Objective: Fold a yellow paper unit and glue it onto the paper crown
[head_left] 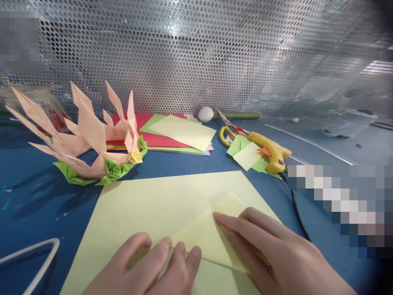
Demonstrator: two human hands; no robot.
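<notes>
A small folded piece of pale yellow paper (211,241) lies on a large pale yellow sheet (147,200) of nearly the same colour. My left hand (159,262) rests at its left corner, fingers bent and apart, with the fingertips touching the paper. From the right, my right hand (267,241) presses its index fingertip on the folded paper. The thumb is tucked close under that finger, at the paper's right part. The lower part of both hands is cut off by the frame's edge.
A peach-and-green folded paper ring (90,135) stands at the left. Behind are stacked coloured papers (181,133), a white ball (206,114) and scissors (225,135). A yellow glue gun (273,152) lies by paper scraps (245,151), its black cord (297,209) trailing right. A perforated metal screen (172,61) closes the back.
</notes>
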